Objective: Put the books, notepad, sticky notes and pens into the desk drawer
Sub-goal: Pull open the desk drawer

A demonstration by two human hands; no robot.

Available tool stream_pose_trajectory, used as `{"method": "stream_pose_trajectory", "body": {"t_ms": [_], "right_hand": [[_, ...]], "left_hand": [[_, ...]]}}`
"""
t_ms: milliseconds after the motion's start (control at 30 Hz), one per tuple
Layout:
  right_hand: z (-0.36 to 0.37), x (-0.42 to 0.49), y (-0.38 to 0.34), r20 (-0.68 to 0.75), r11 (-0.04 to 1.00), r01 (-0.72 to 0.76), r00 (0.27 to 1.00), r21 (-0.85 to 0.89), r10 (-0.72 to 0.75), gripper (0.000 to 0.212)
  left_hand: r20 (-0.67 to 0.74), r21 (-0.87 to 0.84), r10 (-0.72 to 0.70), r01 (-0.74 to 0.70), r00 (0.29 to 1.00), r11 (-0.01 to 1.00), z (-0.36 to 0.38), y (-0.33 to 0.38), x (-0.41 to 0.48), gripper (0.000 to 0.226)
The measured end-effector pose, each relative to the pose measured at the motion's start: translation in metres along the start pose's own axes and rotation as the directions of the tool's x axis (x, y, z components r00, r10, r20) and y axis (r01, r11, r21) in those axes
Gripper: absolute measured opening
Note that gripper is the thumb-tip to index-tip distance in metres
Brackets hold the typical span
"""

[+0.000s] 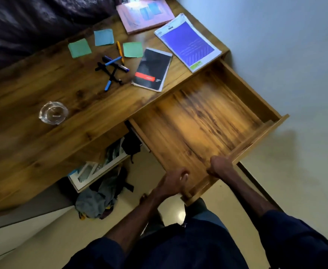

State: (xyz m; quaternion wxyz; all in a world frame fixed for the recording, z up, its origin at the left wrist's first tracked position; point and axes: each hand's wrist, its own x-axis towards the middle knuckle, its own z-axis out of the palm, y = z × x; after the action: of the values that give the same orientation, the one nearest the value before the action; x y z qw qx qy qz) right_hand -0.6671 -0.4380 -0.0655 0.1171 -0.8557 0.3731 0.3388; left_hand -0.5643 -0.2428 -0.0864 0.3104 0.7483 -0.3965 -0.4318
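Desk drawer (207,121): found pulled far out, its front panel gripped by the curled fingers of left hand (175,181) and right hand (220,166). Risk judged: drawn further, it could be tipped off its runners. Black notepad (152,69), pens (111,69), sticky notes (79,47), pink book (145,14) and purple book (188,41) were laid on the desktop (42,152), well beyond the fingertips.

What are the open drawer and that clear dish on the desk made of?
The drawer looks like wood or wood-look laminate: streaky brown grain, soft sheen. The clear dish is probably glass, since the desktop shows through and its rim glints; clear plastic is possible.
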Motion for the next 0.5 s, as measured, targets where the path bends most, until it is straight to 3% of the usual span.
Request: {"method": "stream_pose_trajectory", "body": {"t_ms": [133,300,500], "right_hand": [[-0.002,-0.013,-0.094,-0.087,0.976,0.153,0.986,0.156,-0.141,0.024],[-0.034,-0.012,-0.19,-0.187,0.91,0.325,0.941,0.257,-0.284,0.02],[-0.082,0.005,-0.244,-0.336,0.839,0.43,0.885,0.333,-0.321,0.013]], "left_hand": [[-0.229,0.043,-0.125,0.138,0.965,0.989,-0.058,-0.043,-0.05,0.027],[-0.433,0.04,-0.291,0.341,0.853,0.939,-0.141,-0.1,-0.093,0.024],[-0.561,0.02,-0.302,0.378,0.771,0.926,-0.23,-0.113,-0.104,0.02]]}}
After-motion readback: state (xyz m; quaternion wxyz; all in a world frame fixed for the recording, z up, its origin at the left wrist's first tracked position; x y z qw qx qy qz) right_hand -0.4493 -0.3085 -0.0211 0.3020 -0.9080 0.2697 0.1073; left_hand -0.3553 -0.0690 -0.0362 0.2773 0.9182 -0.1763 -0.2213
